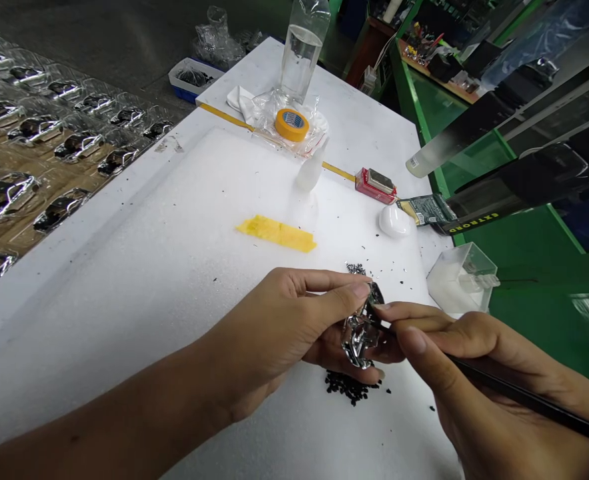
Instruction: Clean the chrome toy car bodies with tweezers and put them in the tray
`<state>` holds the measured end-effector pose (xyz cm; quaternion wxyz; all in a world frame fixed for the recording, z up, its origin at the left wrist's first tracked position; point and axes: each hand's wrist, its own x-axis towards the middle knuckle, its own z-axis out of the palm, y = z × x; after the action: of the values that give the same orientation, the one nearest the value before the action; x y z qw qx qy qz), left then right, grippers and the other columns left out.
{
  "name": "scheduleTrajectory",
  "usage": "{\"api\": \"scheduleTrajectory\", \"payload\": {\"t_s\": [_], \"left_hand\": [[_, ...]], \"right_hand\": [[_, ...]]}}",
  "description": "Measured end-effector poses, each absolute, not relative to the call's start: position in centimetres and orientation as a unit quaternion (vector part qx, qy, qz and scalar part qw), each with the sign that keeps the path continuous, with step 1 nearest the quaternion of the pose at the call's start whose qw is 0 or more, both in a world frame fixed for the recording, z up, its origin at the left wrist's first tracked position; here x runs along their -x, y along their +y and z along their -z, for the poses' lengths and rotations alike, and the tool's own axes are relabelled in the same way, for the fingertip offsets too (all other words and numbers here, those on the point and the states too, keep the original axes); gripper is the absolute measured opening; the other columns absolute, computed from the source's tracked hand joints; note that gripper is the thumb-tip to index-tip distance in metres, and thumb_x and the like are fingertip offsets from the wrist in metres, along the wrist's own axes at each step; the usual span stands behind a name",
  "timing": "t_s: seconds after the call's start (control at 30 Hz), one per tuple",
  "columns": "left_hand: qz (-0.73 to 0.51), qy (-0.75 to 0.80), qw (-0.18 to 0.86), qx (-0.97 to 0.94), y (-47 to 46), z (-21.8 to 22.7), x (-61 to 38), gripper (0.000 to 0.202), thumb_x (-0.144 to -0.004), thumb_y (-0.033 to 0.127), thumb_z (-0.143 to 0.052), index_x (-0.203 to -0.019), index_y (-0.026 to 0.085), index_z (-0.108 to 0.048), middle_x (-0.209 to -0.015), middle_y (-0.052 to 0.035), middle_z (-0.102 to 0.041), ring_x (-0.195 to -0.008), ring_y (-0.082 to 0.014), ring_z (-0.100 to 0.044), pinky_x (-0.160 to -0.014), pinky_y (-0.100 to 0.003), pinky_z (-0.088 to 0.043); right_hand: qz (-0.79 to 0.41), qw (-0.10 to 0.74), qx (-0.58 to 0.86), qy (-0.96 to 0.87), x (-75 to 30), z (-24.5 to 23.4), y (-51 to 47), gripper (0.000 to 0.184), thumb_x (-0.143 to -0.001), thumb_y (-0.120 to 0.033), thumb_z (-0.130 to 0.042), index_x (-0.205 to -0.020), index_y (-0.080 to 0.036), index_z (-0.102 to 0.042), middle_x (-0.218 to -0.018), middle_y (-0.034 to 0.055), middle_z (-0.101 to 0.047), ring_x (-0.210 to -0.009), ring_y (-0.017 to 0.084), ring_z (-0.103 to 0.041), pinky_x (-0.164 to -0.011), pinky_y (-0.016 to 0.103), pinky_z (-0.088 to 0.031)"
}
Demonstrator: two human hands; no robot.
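Note:
My left hand (304, 317) is closed around a small shiny chrome-and-black moulded part (358, 337), held above the white foam sheet (174, 320). Between the fingers and thumb of my right hand (454, 353) is a slim black stick-shaped tool (519, 392), gripped like a pen. Its front end meets the chrome part; the fingers and the part hide what kind of tip it has. Below the hands lies a pile of small black pieces (352, 387). Beyond them is a smaller heap of dark and silvery bits (356, 269).
A yellow tape strip (277, 233) crosses the foam. Behind it stand an orange tape roll (292, 125) and a clear liquid bottle (301, 57). To the right are a red box (376, 185) and a clear container (462, 280). Wrapped chrome-and-black parts (34, 128) fill the left side.

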<state>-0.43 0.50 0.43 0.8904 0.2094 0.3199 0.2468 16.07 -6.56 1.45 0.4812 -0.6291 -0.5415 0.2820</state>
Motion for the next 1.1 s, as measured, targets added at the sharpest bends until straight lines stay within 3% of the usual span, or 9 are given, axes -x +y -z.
{"api": "scheduleTrajectory", "payload": {"t_s": [0.37,0.87,1.1], "left_hand": [[-0.250,0.310,0.892,-0.213,0.51,-0.15,0.52,0.026,-0.095,0.031,-0.067,-0.098,0.007,-0.076,-0.080,-0.0107,-0.072,-0.063,-0.0110,-0.068,-0.058,-0.019,-0.059],[-0.232,0.315,0.893,-0.224,0.47,-0.16,0.52,0.027,-0.096,0.036,-0.063,-0.091,0.010,-0.067,-0.079,-0.0065,-0.065,-0.064,-0.0118,-0.064,-0.060,-0.022,-0.056],[-0.228,0.327,0.889,-0.225,0.56,-0.23,0.34,0.026,-0.097,0.034,-0.061,-0.091,0.009,-0.067,-0.084,-0.0102,-0.068,-0.064,-0.0115,-0.064,-0.060,-0.021,-0.057]], "right_hand": [[-0.283,0.484,0.626,-0.542,-16.13,-1.23,-6.50,0.014,-0.084,-0.020,-0.080,-0.072,-0.023,-0.073,-0.092,0.0024,-0.079,-0.085,0.023,-0.078,-0.073,0.027,-0.068],[-0.283,0.476,0.630,-0.545,-16.03,-1.30,-6.54,0.013,-0.083,-0.023,-0.081,-0.074,-0.023,-0.072,-0.093,0.0023,-0.079,-0.086,0.023,-0.078,-0.073,0.025,-0.068],[-0.270,0.474,0.640,-0.540,-15.77,-1.46,-6.50,0.015,-0.081,-0.027,-0.084,-0.072,-0.025,-0.071,-0.091,0.0010,-0.079,-0.086,0.022,-0.078,-0.075,0.024,-0.067]]}}
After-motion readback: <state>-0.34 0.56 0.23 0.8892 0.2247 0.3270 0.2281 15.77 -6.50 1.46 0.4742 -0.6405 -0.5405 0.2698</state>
